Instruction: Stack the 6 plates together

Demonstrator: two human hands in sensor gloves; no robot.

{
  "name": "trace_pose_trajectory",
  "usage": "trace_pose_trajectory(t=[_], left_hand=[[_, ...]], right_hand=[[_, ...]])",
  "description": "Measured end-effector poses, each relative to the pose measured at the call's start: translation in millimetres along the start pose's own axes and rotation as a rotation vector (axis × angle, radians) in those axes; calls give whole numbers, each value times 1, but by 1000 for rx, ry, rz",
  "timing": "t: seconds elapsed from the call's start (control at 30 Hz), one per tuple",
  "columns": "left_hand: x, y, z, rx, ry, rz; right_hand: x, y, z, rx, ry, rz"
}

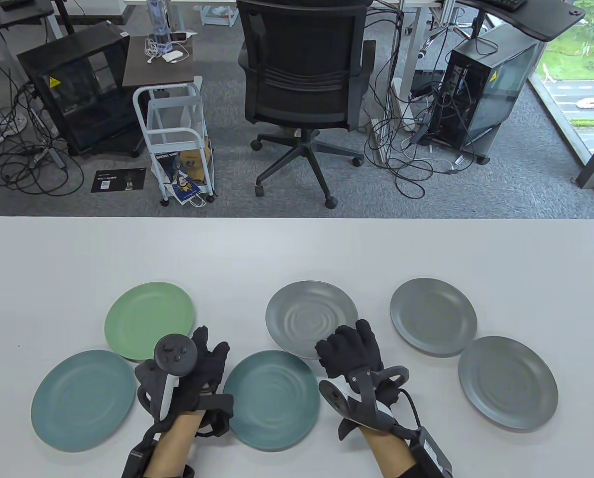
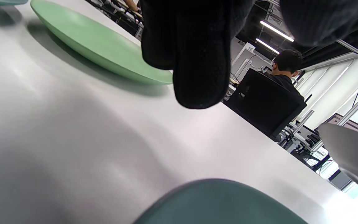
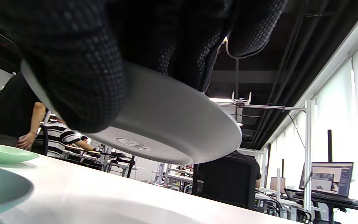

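Right hand (image 1: 350, 351) of mine grips the near rim of the middle grey plate (image 1: 310, 318); from the right wrist view that plate is tilted, its underside off the table (image 1: 297, 249), fingers (image 3: 73, 77) wrapped over its edge. My left hand (image 1: 197, 368) hangs over bare table between the green plate (image 1: 150, 319) and the two teal ones, touching no plate, fingers loosely curled. The left teal plate (image 1: 83, 400) lies flat just beside that hand, the right teal plate (image 1: 271, 399) just on its other side and partly under my right wrist. The lifted plate's near edge overlaps the right teal plate's far edge as seen from above. Two more grey plates sit to the right: the far one (image 1: 433, 316) and the near one (image 1: 508, 382), their rims nearly touching. Open white tabletop stretches beyond all six plates up to the far edge. Past it, grey carpet, a black office chair (image 1: 304, 74), a white trolley (image 1: 175, 134) and tangled cables (image 1: 406, 149).
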State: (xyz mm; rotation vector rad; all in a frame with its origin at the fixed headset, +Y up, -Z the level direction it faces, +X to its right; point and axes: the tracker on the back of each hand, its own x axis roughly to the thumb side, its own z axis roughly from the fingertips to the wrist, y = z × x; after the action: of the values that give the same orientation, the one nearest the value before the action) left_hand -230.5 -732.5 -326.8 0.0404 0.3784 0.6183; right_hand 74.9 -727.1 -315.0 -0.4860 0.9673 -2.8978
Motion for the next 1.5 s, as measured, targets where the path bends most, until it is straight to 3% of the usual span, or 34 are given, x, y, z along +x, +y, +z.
trace_pose_trajectory(t=[0.17,0.73,1.03,1.5], left_hand=[[-4,-2,-2,-64,26,119],[-4,-18,-1,-182,69,255],[-15,-24,-7,-318,164,421],[-23,-20,-12,-292,195,444]], right_hand=[[12,-4,-1,-13,-47,-24],[42,-11,2,-39,-181,-105],[47,-13,3,-42,-220,-115],[41,-17,1,-40,-231,-47]])
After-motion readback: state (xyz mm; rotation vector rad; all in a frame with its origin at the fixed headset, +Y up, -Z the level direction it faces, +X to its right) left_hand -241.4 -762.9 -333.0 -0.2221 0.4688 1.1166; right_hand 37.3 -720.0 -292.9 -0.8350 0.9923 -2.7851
